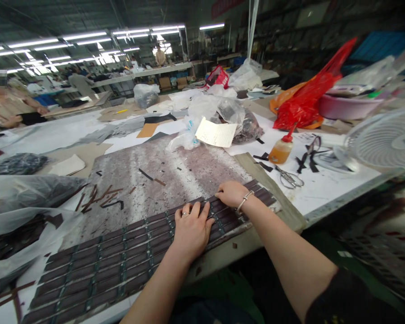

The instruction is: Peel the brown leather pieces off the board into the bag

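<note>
Rows of dark brown strips (111, 247) lie side by side along the table's near edge, with narrow dark green bands crossing between them. My left hand (193, 227) rests on these rows, fingers lying over the strips and thumb apart. To its right, my right hand (233, 194) is closed at the far edge of the rows. Its thumb and fingertips are pinched together; what they grip is too small to make out. Beneath the strips is a worn, stained board (162, 166), with loose brown scraps (96, 198) scattered on it.
Right of the board stand a bottle of amber liquid (281, 150), scissors (289, 177) and a white fan (388, 139). Plastic bags (219, 110) and a paper note (216, 132) lie behind it. Filled clear bags (30, 193) crowd the left. Other people are at far tables.
</note>
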Demonstrator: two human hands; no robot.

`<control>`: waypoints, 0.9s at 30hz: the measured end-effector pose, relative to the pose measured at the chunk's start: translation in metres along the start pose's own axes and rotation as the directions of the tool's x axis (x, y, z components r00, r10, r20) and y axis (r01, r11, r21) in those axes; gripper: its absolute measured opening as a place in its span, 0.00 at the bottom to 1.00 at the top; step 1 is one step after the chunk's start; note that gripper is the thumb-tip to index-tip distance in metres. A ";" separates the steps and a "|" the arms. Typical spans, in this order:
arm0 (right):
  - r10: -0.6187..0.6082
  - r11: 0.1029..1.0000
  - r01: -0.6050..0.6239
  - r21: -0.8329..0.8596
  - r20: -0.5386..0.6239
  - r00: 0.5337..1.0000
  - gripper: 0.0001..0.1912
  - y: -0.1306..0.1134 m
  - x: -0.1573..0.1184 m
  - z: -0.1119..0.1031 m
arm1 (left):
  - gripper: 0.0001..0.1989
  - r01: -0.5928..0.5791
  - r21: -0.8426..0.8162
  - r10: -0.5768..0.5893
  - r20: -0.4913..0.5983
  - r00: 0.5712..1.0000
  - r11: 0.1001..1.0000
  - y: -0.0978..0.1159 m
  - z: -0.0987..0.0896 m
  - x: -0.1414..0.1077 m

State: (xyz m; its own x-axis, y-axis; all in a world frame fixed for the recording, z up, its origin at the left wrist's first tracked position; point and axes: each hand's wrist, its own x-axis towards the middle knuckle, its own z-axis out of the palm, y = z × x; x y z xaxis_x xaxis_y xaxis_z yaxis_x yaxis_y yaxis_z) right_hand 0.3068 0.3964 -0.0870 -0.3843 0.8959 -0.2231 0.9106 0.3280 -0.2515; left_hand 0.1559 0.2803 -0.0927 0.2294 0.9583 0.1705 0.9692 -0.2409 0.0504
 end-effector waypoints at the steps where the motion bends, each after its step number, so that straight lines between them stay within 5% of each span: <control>1: 0.012 1.000 -0.012 -0.009 -0.004 1.000 0.17 -0.002 -0.001 0.000 | 0.21 0.015 0.007 -0.015 0.006 1.000 1.000 0.003 -0.001 0.001; 8: 0.141 0.990 -0.141 -0.013 -0.012 0.990 0.16 -0.011 -0.009 -0.006 | 0.18 0.057 0.005 -0.057 0.018 0.998 0.998 0.008 -0.003 0.009; 11: 0.153 0.987 -0.157 -0.035 -0.104 0.983 0.17 -0.010 -0.012 -0.006 | 0.18 0.055 0.008 -0.055 -0.003 0.998 0.998 0.008 -0.002 0.010; 18: -0.158 0.985 0.141 -0.104 -0.183 0.970 0.10 -0.004 -0.020 0.002 | 0.19 0.057 0.017 -0.057 -0.033 0.998 0.998 0.011 0.001 0.005; 27: -0.158 0.985 0.167 0.040 -0.167 0.973 0.09 0.011 -0.012 0.005 | 0.19 0.083 0.016 -0.081 -0.059 0.995 0.996 0.014 0.001 0.003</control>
State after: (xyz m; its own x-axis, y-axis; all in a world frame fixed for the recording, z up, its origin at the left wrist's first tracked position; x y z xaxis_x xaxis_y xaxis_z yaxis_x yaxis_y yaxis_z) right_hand 0.3211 0.3879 -0.0915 -0.4925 0.8701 -0.0201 0.8269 0.4606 -0.3225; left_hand 0.1700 0.2801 -0.0926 0.1440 0.9640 0.2238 0.9862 -0.1586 0.0485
